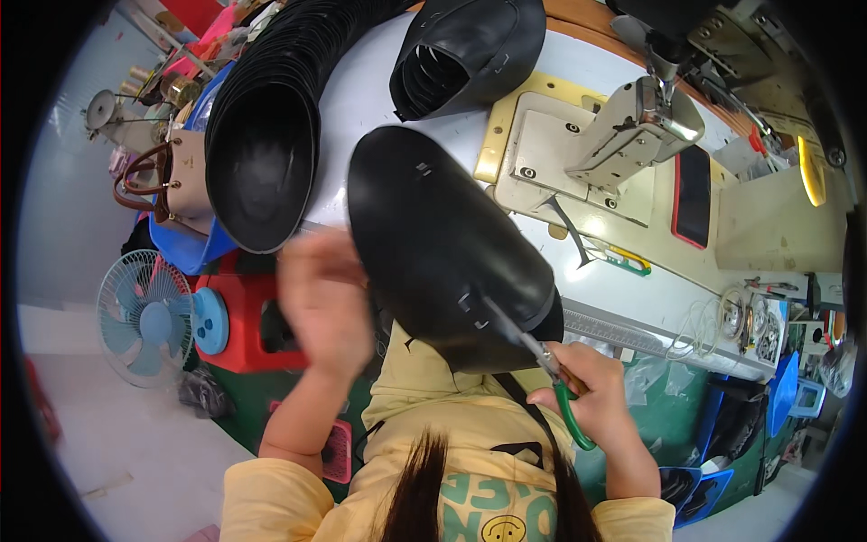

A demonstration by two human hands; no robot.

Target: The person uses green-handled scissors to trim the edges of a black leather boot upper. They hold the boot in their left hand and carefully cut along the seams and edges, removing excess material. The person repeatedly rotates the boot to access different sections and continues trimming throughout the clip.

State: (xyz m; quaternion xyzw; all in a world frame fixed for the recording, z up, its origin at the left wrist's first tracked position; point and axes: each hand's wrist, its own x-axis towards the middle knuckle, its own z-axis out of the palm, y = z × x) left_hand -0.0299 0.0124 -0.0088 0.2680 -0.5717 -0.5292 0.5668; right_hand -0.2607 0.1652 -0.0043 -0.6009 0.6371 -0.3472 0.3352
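A large curved black leather-like piece (442, 244) hangs in front of me, over my lap and the table's front edge. My right hand (587, 388) grips a pair of scissors (567, 411) by their green handles. The scissors' metal blades lie across the piece's lower right part, next to small cut marks. Blurred by motion, my left hand (325, 303) is at the left edge of the same piece; whether its fingers grip it is unclear.
A long stack of nested black pieces (262, 172) stands at the left, and a smaller black stack (470, 54) at the back. At the right are a sewing machine (632, 135), a red-edged phone (692, 197), a cutter knife (623, 260) and a ruler (614, 327). A fan (149, 316) stands left.
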